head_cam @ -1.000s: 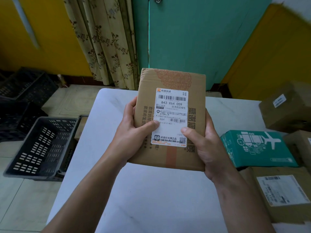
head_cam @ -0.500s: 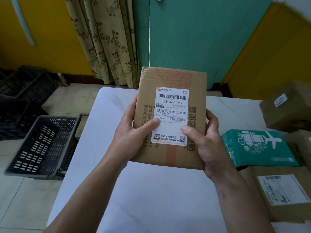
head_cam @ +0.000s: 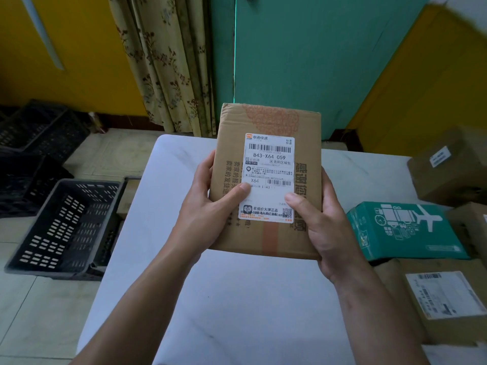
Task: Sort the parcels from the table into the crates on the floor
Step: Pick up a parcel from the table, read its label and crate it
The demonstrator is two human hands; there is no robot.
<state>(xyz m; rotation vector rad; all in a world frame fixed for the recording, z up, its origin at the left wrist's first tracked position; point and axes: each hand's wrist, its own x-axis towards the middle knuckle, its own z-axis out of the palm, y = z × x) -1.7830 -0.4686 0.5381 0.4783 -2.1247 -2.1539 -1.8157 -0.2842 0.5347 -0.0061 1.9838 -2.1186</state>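
Parcel seemingly rose; left hand and right hand grip its sides.

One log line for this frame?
left hand: grips parcel | right hand: grips parcel | parcel: over table, label up | grey crate: on floor, left of table

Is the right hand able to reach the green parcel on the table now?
Probably not at once: the right hand and left hand both hold the brown box. The green parcel lies close beside it with its top bare, so once freed the way looks open.
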